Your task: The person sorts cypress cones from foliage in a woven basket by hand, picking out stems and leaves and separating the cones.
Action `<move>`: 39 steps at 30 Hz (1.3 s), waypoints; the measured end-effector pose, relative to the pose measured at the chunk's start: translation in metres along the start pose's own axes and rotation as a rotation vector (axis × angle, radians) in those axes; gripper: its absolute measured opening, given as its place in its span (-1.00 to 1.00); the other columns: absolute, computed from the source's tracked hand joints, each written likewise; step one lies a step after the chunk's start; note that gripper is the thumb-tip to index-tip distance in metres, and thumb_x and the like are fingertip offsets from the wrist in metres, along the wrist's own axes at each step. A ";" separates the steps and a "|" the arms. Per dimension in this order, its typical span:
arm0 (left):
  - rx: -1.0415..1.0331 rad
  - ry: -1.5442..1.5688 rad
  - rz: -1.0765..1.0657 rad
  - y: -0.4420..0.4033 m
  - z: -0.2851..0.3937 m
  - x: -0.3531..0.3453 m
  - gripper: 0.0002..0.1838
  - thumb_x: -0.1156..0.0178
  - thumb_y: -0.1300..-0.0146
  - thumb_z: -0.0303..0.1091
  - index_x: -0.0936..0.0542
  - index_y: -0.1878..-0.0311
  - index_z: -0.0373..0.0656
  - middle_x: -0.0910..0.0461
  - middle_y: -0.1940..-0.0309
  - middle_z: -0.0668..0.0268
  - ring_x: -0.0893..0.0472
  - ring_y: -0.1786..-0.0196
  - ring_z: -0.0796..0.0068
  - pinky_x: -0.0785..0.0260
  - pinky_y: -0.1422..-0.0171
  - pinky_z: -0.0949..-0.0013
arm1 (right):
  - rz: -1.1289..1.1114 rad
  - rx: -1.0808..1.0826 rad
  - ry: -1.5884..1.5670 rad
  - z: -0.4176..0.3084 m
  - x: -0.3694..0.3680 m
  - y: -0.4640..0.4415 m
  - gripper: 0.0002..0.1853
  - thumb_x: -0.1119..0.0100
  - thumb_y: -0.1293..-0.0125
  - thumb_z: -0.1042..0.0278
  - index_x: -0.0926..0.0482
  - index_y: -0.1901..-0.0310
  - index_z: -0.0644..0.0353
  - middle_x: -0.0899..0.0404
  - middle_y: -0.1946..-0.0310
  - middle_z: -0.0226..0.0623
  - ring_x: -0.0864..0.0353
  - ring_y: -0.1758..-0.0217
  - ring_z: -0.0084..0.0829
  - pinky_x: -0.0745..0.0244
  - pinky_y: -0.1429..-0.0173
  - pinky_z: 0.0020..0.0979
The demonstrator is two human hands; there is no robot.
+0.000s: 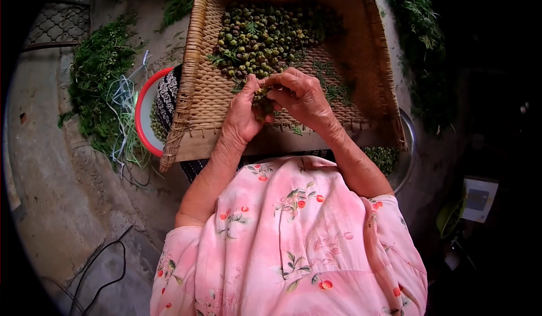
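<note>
A woven basket (206, 104) lies in front of my body, with a pile of small round green-brown fruits (254, 36) in its far part. Green leaf sprigs (336, 93) are scattered on the weave. Over the basket's near part, my left hand (245, 110) is cupped around several of the fruits, thumb pointing up. My right hand (305, 98) meets it from the right, its fingers curled and pinched close to the left thumb tip. What the right fingertips hold is too small to make out.
Heaps of green sprigs lie on the floor at the left (99, 79) and right (418, 22). A red-rimmed basin (141, 127) and plastic strings (121, 101) are left of the basket. A metal-rimmed basin (411, 158) shows at right, a black cable (93, 259) lower left.
</note>
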State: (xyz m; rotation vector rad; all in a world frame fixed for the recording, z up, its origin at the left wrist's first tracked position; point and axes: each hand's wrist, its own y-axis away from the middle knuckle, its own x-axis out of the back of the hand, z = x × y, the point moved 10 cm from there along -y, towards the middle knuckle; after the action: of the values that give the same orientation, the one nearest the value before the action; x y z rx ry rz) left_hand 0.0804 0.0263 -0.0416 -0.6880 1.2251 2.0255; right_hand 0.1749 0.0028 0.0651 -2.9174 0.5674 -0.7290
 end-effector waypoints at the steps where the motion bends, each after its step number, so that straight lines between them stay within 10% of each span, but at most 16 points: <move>1: -0.001 -0.002 0.001 0.000 0.001 0.000 -0.54 0.08 -0.36 0.16 -0.49 0.05 -0.04 -0.57 0.33 0.37 -0.54 0.41 0.48 -0.24 0.54 0.52 | 0.022 -0.002 -0.038 0.002 0.001 0.001 -0.83 -0.25 -0.05 0.52 -0.61 0.26 0.24 -0.52 0.41 -0.19 -0.62 0.35 -0.24 -0.51 0.29 -0.36; 20: 0.025 0.023 0.126 0.002 -0.001 0.010 -0.81 -0.02 -0.37 -0.22 -0.48 0.17 -0.13 -0.50 0.35 0.30 -0.47 0.53 0.51 -0.17 0.75 0.62 | 0.367 -0.037 0.021 0.041 0.030 0.027 -0.87 -0.22 -0.10 0.53 -0.60 0.26 0.23 -0.52 0.38 -0.19 -0.56 0.29 -0.19 -0.47 0.23 -0.32; 28: 0.155 -0.042 -0.010 -0.010 -0.028 -0.089 -0.78 0.03 -0.40 -0.23 -0.49 0.16 -0.18 -0.53 0.37 0.25 -0.51 0.55 0.47 -0.21 0.78 0.61 | 0.498 -0.135 -0.277 0.070 0.046 0.057 -0.80 -0.27 -0.08 0.50 -0.56 0.23 0.25 -0.54 0.38 -0.23 -0.59 0.28 -0.33 -0.50 0.18 -0.40; 31: 0.195 -0.207 -0.114 -0.019 -0.060 -0.146 -0.81 -0.04 -0.35 -0.27 -0.52 0.15 -0.18 -0.57 0.38 0.21 -0.53 0.55 0.48 -0.21 0.76 0.60 | 0.263 -0.096 -1.897 0.093 -0.016 0.080 -0.76 -0.29 -0.10 0.45 -0.57 0.15 0.17 -0.53 0.19 -0.49 -0.54 0.15 -0.52 -0.48 0.06 -0.49; 36: 0.404 -0.312 -0.184 -0.027 -0.136 -0.188 -0.82 -0.07 -0.33 -0.24 -0.50 0.22 -0.15 -0.58 0.42 0.23 -0.52 0.61 0.51 -0.19 0.77 0.61 | 0.450 -0.052 -0.203 0.070 0.035 0.059 -0.87 -0.15 -0.17 0.57 -0.56 0.22 0.25 -0.54 0.33 -0.18 -0.56 0.24 -0.25 -0.43 0.16 -0.38; 39: 0.436 -0.381 -0.245 -0.028 -0.163 -0.213 -0.80 -0.07 -0.35 -0.21 -0.49 0.18 -0.14 -0.58 0.42 0.28 -0.53 0.59 0.58 -0.23 0.72 0.65 | 0.467 -0.039 -0.219 0.072 0.034 0.059 -0.85 -0.17 -0.15 0.56 -0.57 0.21 0.25 -0.54 0.34 -0.17 -0.56 0.27 -0.23 -0.45 0.18 -0.39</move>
State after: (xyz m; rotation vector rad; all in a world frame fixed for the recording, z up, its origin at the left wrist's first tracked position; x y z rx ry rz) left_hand 0.2541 -0.1679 0.0272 -0.2135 1.2250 1.5266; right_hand 0.2166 -0.0658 0.0070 -2.6810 1.1830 -0.3375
